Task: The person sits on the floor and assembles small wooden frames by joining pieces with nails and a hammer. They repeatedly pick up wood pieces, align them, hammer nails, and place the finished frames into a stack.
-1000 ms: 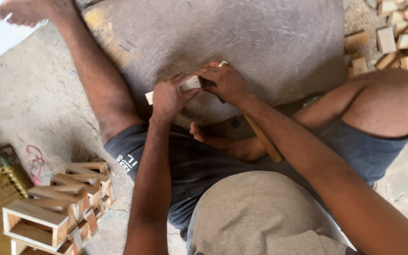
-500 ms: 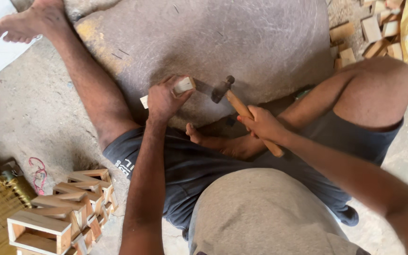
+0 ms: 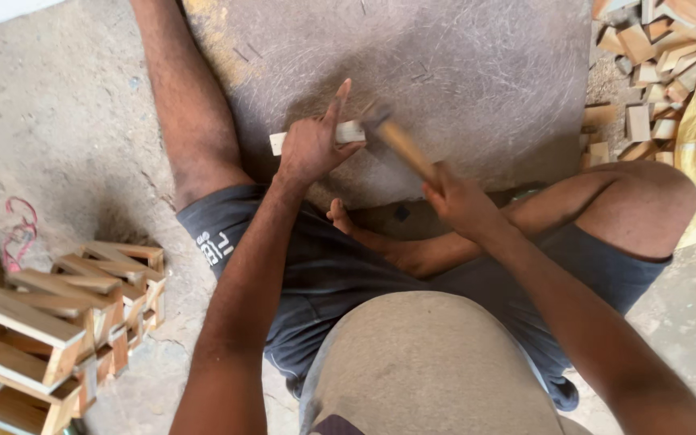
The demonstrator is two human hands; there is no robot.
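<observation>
While I look down from the head camera, my left hand [image 3: 309, 149] pins a small pale wooden strip [image 3: 350, 131] flat against a large grey stone slab [image 3: 461, 72] between my spread legs. Its fingers are closed around the strip, with the index finger sticking up beside the spot where the blow would land. My right hand [image 3: 459, 200] is wrapped tight around the wooden handle of a hammer [image 3: 396, 138], whose head sits right at the strip's right end, touching or nearly touching it.

I judge the main risk to be that raised finger: a blow landing slightly left would hit it, since it stands just beside the hammer head. A glancing strike could also kick the strip out of my grip, or split it. My bare foot [image 3: 348, 221] lies near the slab's edge, close below the work.

Motion blur smears the hammer head, so I cannot tell whether a nail is there or exactly where the face meets the wood. My left palm hides the strip's middle. Stacked wooden frames [image 3: 66, 322] at lower left and a heap of wood offcuts [image 3: 654, 56] at upper right are both cut off by the picture edges.
</observation>
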